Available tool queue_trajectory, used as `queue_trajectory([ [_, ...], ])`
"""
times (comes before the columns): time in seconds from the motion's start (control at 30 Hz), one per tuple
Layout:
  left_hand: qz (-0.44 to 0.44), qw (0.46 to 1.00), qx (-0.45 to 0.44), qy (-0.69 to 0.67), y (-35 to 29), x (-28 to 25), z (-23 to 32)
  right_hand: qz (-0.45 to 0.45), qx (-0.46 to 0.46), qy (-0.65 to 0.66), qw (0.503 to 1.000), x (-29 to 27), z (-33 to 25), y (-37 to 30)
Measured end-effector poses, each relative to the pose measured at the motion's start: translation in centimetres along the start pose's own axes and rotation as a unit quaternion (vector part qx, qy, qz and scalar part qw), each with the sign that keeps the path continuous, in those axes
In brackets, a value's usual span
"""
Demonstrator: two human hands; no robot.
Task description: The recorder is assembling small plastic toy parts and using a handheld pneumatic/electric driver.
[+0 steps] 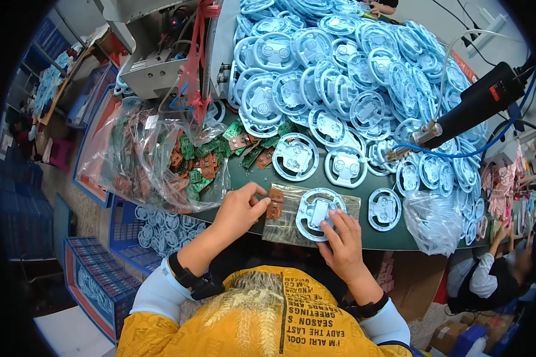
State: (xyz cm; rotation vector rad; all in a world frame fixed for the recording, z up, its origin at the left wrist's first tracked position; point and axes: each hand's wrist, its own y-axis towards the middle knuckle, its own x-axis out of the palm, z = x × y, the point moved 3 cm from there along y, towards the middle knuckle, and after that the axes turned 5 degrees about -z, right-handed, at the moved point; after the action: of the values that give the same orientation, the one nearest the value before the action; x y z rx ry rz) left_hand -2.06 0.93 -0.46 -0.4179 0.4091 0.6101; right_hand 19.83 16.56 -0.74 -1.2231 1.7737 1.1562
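Note:
My left hand [239, 211] is closed, pinching the edge of a small brown circuit board [274, 203] between thumb and fingertips. Just right of it, a light-blue plastic toy steering wheel [319, 208] lies on a flat, clear-covered mat [286, 231] at the table's near edge. The fingers of my right hand [344, 243] rest over the wheel's right side, with the thumb at its lower rim, gripping it. Another wheel [385, 209] lies to the right of the mat. Beyond the mat are two more wheels, one [295, 156] at left and one [345, 167] at right.
A large heap of blue wheels [339, 71] covers the far table. Green and brown circuit boards [202, 166] spill from a clear bag [131, 157] at left. A black electric screwdriver [482, 98] hangs at right above a plastic bag [432, 220]. A machine [155, 71] stands far left.

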Motion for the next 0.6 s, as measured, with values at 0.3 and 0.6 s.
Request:
queue_trajectory([
  [0.3,-0.01,0.961,0.239,0.137,-0.5,0.9,0.1,0.012,0.005,-0.002,1.0,-1.3,1.5,-0.1],
  [0.6,-0.003,0.963,0.249,0.1,0.7,0.9,0.4,0.042,-0.071,-0.027,0.996,-0.7,1.6,0.3],
])
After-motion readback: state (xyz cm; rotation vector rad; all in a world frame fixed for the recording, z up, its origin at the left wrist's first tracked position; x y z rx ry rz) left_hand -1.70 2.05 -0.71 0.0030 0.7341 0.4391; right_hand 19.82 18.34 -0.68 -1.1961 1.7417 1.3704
